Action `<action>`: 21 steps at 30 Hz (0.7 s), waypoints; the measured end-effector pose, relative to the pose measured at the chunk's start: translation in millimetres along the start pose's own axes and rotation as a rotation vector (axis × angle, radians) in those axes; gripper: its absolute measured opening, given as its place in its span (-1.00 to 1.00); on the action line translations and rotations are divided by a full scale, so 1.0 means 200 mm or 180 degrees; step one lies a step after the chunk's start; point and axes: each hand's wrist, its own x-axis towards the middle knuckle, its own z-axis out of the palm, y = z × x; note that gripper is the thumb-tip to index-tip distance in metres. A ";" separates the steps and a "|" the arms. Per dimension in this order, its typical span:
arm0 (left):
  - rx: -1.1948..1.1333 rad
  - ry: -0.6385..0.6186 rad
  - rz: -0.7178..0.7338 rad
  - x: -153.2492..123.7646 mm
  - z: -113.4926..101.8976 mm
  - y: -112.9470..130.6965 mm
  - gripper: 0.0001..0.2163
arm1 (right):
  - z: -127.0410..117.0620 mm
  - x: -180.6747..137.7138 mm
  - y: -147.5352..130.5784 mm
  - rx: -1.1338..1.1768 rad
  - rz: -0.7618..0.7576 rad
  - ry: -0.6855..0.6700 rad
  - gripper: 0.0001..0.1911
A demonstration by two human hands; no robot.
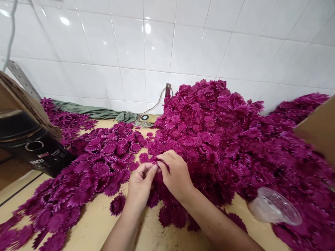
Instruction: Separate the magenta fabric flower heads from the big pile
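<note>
Both bare hands are close together over the work, L hand (141,179) and R hand (176,172) meeting at the fingertips; from here I see thumbs and fingers of both pinched in on a small magenta artificial flower piece (158,170), right at the near edge of the heap. Fingers hide most of it, so can't tell its exact shape. A big pile of magenta flower heads (204,129) rises against the white tiled wall (146,45) & spreads to the R, w/ a lower pile (102,170) on the L. One loose flower head (117,204) lies on the tan tabletop (91,225) just beside the L hand's wrist. Clear plastic cup (261,209) sits tipped over on the R, flowers around it, well apart from the R hand. Far L, a black container (39,146) w/ "VACU" lettering leans by some brown cardboard (23,96); a cardboard panel (318,129) stands far R. Along the wall base: green cloth (94,111), star-shaped magenta flowers (65,120) in front of it, plus a yellowish gadget (150,119) w/ a round black dial & a brown bracket (168,90) nearby
</note>
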 end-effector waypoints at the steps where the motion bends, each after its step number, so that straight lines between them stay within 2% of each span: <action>1: 0.0008 -0.0018 0.0015 0.00 0.00 0.00 -0.82 | 0.00 0.00 0.00 -0.0052 -0.0044 0.0010 -0.78; 6: -0.0109 -0.0106 -0.0187 -0.01 0.02 0.01 -0.75 | 0.01 -0.03 0.00 -0.0421 -0.0211 0.0158 -0.77; 10: -0.0245 -0.0101 -0.0211 0.00 0.01 0.00 -0.77 | 0.02 -0.03 -0.01 -0.0497 -0.0339 0.0306 -0.76; 17: -0.0252 0.0047 0.0132 0.00 -0.01 -0.02 -0.81 | 0.03 0.01 -0.02 0.0419 0.0228 0.0494 -0.83; 21: -0.0574 0.0341 0.0130 0.00 -0.04 0.00 -0.81 | 0.00 0.07 0.05 0.0614 0.0490 0.0885 -0.86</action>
